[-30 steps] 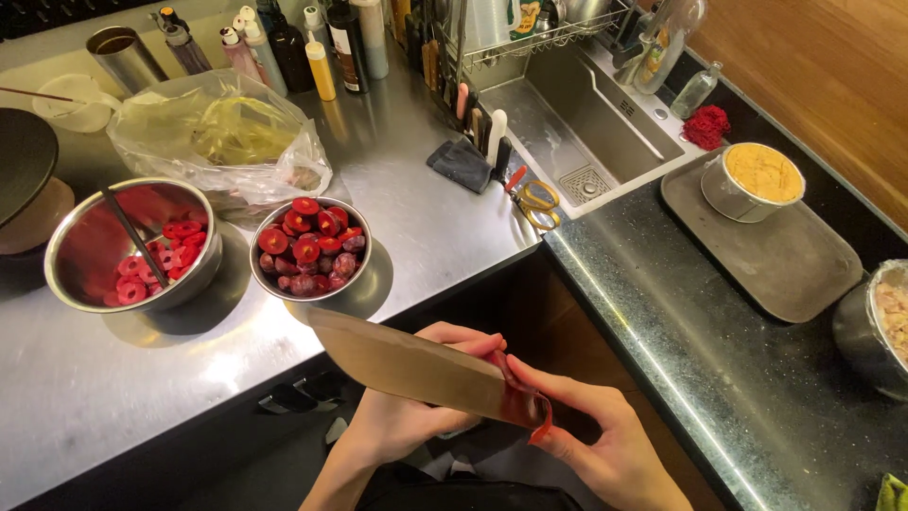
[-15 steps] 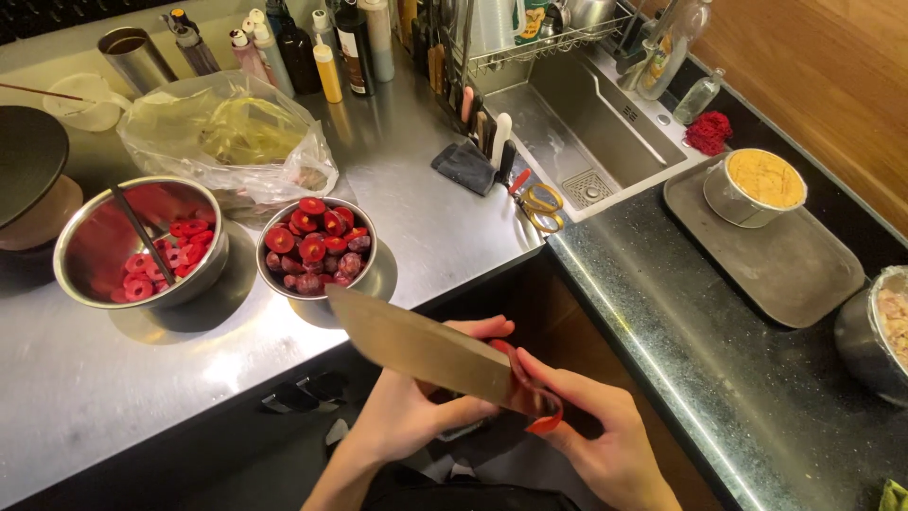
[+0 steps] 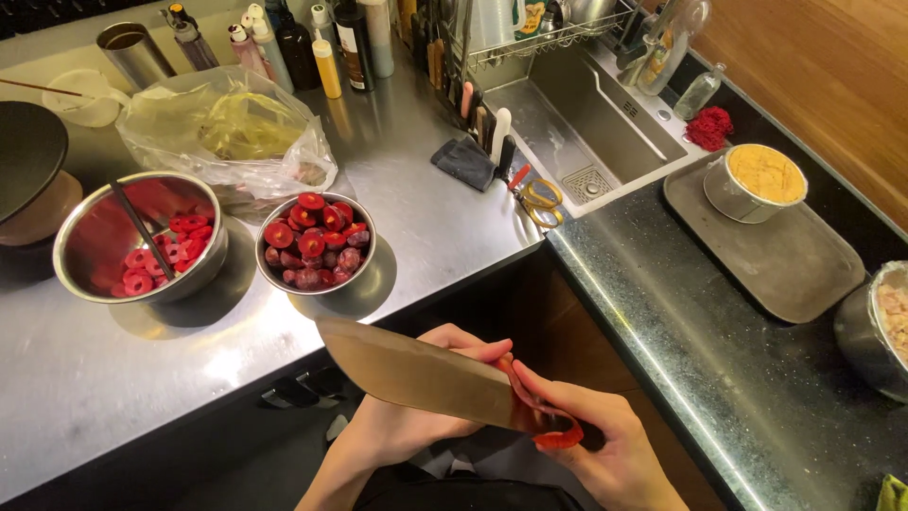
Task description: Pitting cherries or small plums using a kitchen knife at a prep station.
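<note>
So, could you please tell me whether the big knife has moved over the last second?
Cannot tell for sure: the knife sits slightly lower against the bowl of red fruit, but the head camera shifted too. Both hands' fingers hold it.

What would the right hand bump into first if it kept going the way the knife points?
Probably the small steel bowl of red fruit: the right hand aims its knife up-left toward it, though depth is unclear.
</note>
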